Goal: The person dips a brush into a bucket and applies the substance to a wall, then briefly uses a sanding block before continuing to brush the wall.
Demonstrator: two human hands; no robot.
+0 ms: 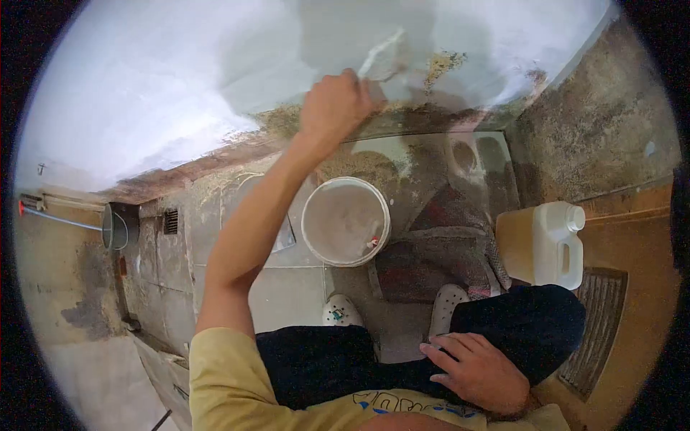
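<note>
Mottled wall (pixel 604 108) at right; grey tiled floor (pixel 291 291).

Just past the left fingers (pixel 351 79), the blurred tool (pixel 381 52) in their grip shows a white streak against a white-to-grey wall (pixel 165 86) mottled with ochre and dark brown stains. Nearer the body than those fingers, the bucket (pixel 305 221) is white with a greyish inside, while ahead of the right fingers (pixel 454 347) the mat (pixel 424 266) is dark grey-brown with dull red patches. Under the right fingers the trousers (pixel 532 323) are near-black, behind them the shirt (pixel 230 366) is yellow with a black-and-blue print, and ahead to their right the jug (pixel 543 241) runs from whitish to pale amber.
</note>
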